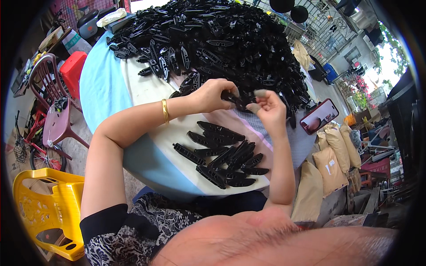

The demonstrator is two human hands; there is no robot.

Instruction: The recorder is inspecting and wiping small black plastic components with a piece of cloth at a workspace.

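Cluttered open yard, round surface (104,88) with a pale cloth, half buried in black plastic parts.

The big heap (213,40) fills the surface from about 10 to 2 o'clock, and a smaller pile (222,157) of the same long black pieces sits near the 6 o'clock edge, closest to the person. Both hands meet dead centre, just under the heap. The left hand (213,95), gold bangle (165,111) on its wrist, has its grip pinched shut on one black part (237,101). The right hand (268,108) is right beside it with fingers curled at the same part's other end, though I can't tell if that grip really has it. A phone (318,116) lies at 3 o'clock. Yellow chair (49,208) at 8, red stool (71,71) at 10.
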